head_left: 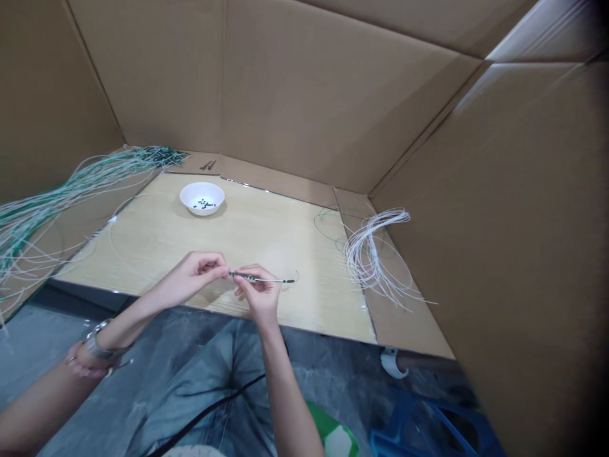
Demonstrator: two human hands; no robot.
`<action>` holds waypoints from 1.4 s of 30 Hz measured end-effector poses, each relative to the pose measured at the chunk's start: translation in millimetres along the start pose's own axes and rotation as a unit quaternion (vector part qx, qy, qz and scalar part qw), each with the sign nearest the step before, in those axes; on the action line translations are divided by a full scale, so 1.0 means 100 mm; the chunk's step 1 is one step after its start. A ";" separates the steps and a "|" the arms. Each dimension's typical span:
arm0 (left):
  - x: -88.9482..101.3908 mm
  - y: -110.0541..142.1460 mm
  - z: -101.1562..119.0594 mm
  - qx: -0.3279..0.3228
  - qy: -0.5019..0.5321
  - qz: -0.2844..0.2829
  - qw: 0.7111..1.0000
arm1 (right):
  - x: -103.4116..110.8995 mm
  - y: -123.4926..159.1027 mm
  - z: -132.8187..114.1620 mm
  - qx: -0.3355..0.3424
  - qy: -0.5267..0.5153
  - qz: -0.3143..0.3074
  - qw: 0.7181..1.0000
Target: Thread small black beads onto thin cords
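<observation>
Between my two hands stretches a thin cord strung with small dark green beads [289,280], held just above the pale board. The fingertips of my left hand [202,271] pinch its left end. My right hand [259,295] has thumb and fingers closed around the middle of the beaded cord. To the right of that hand, a light strand and a dark beaded tip stick out, ending in a fine curl. Part of the cord is hidden by my fingers. A white bowl [202,189] beyond my left hand holds several small dark beads.
The pale board [280,228] lies on a table walled by tall cardboard [304,95]. At the left is a long bundle of green and white cords [95,184]. A looped bundle of white cords [361,251] rests at the right. Small dark pieces [208,165] lie behind the bowl.
</observation>
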State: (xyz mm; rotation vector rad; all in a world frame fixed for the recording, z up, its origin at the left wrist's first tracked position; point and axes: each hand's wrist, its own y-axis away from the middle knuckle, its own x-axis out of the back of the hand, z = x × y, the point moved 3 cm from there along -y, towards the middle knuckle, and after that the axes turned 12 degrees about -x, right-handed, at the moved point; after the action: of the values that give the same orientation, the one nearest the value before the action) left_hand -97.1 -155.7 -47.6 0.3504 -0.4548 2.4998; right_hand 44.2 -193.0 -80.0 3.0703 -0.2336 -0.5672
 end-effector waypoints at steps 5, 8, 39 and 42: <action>0.12 0.00 0.02 0.002 -0.007 0.038 0.999 | 0.09 -0.01 0.02 0.015 -0.035 0.054 0.998; 0.17 0.01 0.01 0.006 -0.012 0.046 0.999 | 0.15 -0.02 0.02 0.016 -0.050 0.064 0.997; 0.14 0.07 -0.03 -0.002 0.010 0.013 1.000 | -0.26 -0.08 0.07 -0.014 0.005 -0.051 0.999; 0.18 0.08 -0.06 0.002 -0.002 0.030 1.000 | -0.19 -0.10 0.07 -0.001 0.013 -0.028 1.000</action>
State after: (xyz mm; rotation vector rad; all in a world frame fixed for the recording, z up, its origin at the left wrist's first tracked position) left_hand -117.3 -150.6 -48.7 0.3490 -0.4684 2.5598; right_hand 25.1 -180.5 -80.2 3.0880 -0.1476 -0.5297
